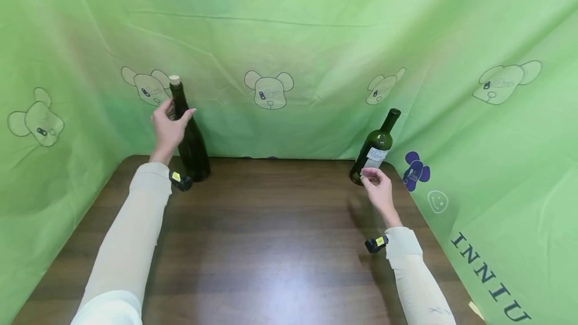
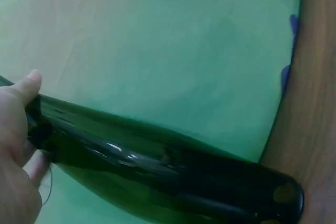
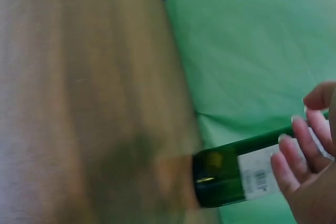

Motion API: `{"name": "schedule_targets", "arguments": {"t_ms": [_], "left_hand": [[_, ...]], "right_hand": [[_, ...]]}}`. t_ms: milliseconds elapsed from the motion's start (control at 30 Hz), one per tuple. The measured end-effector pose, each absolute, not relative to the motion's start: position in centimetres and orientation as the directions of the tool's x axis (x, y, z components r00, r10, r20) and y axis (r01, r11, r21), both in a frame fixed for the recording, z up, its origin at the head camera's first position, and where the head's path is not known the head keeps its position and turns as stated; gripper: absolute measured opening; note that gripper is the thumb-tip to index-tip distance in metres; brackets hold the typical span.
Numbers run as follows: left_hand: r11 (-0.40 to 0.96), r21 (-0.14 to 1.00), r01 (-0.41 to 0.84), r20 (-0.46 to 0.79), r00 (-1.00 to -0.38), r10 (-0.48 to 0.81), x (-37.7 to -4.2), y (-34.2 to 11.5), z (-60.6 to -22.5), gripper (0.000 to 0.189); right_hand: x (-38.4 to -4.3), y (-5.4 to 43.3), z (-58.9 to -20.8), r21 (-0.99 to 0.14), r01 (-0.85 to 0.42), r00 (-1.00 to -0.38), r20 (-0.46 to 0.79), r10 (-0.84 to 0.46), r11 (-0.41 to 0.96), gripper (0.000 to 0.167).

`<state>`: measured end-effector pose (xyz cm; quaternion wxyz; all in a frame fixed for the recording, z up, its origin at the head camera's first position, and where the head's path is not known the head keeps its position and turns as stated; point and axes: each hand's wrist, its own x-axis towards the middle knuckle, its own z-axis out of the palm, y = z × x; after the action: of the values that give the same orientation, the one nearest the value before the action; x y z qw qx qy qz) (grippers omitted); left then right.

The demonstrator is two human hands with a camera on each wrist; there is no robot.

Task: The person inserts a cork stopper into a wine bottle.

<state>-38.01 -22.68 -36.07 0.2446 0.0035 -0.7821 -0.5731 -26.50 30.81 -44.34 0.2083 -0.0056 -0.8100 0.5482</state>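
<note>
At the back left of the table stands a tall dark green glass bottle (image 1: 194, 152) with a pale stopper (image 1: 174, 79) in its mouth. My left hand (image 1: 167, 129) holds this bottle around its neck, thumb on one side and fingers on the other; the left wrist view shows the bottle's body (image 2: 157, 166) reaching down to the table. A second green wine bottle (image 1: 379, 139), with a white label (image 3: 257, 174) and no stopper visible, stands at the back right. My right hand (image 1: 381, 192) is in front of it with loosely bent fingers, holding nothing.
The brown wooden table (image 1: 280, 224) ends at a green cloth (image 1: 316, 39) with printed bear heads, which hangs behind and on both sides. Each wrist carries a small black camera (image 1: 180, 181). Both bottles stand near the table's back edge.
</note>
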Motion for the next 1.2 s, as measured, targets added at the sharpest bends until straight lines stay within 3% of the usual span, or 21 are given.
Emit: {"name": "schedule_targets", "arguments": {"t_ms": [100, 200, 400, 500, 667, 833, 933, 1067, 1200], "left_hand": [[0.373, 0.901, 0.222, 0.331, -0.908, -0.259, -38.3, -24.2, -35.9, 0.083], [0.413, 0.877, 0.245, 0.35, -0.915, -0.2, -37.7, -25.5, -36.7, 0.088], [0.583, 0.78, 0.228, 0.369, -0.92, -0.134, -33.6, -30.2, -40.4, 0.067], [0.683, 0.71, 0.17, 0.31, -0.947, -0.087, -30.8, -33.0, -42.6, 0.064], [0.784, 0.604, 0.143, 0.225, -0.974, 0.005, -26.8, -35.7, -46.4, 0.061], [0.839, 0.526, 0.141, 0.188, -0.981, 0.046, -24.7, -35.2, -49.8, 0.064], [0.843, 0.52, 0.14, 0.213, -0.976, 0.03, -24.1, -34.7, -51.1, 0.055], [0.838, 0.526, 0.144, 0.306, -0.952, -0.029, -23.7, -34.8, -52.2, 0.028], [0.832, 0.539, 0.131, 0.342, -0.937, -0.073, -23.5, -35.3, -52.5, 0.018]], "right_hand": [[-27.1, 31.4, -43.4, -0.899, -0.183, -0.89, 0.324, 0.322, 0.397, 0.031], [-28.5, 32.3, -42.9, -0.911, -0.17, -0.845, 0.331, 0.421, 0.376, 0.037], [-32.2, 34.2, -41.1, -0.947, -0.178, -0.729, 0.309, 0.611, 0.266, 0.058], [-33.5, 34.6, -39.3, -0.964, -0.14, -0.729, 0.255, 0.635, 0.227, 0.071], [-35.6, 35.2, -37.8, -0.964, -0.05, -0.779, 0.201, 0.594, 0.261, 0.087], [-37.1, 35.3, -38.2, -0.929, 0.031, -0.824, 0.184, 0.536, 0.368, 0.07], [-37.6, 35.0, -39.0, -0.924, 0.03, -0.831, 0.189, 0.523, 0.382, 0.054], [-37.9, 34.2, -40.3, -0.915, -0.012, -0.797, 0.253, 0.549, 0.404, 0.042], [-38.3, 33.3, -41.2, -0.9, -0.081, -0.738, 0.343, 0.581, 0.429, 0.028]]}}
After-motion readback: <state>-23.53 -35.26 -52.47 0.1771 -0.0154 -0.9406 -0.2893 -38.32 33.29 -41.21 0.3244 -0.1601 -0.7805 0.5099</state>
